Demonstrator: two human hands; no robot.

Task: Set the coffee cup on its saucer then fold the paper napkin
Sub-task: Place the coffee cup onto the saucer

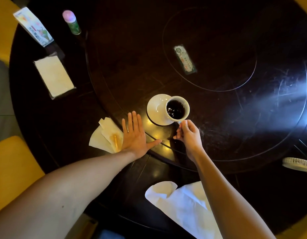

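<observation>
The right hand pinches the handle of the coffee cup between curled fingers, just below centre of the frame. The cup is full of dark coffee and overlaps the right part of the white saucer; whether its base already touches the saucer cannot be told. The left hand lies flat and spread on the dark round worktop, fingers straight and apart, thumb pointing right toward the right hand, holding nothing. It sits just left of and below the saucer, with a narrow strip of bare wood between the fingertips and the saucer's rim.

Touching the left hand's outer edge is a loosely folded paper napkin with a thin orange stick lying on it. A second, larger white napkin lies unfolded at the bottom centre, partly under the right forearm, near the worktop's near edge.

Above and right of the cup the raised inner disc of the worktop is open, holding only a small printed card. At upper left stand a napkin stack in a holder, a printed box and a pink-capped bottle. A white fan shows at the right edge, and yellow chairs ring the worktop.
</observation>
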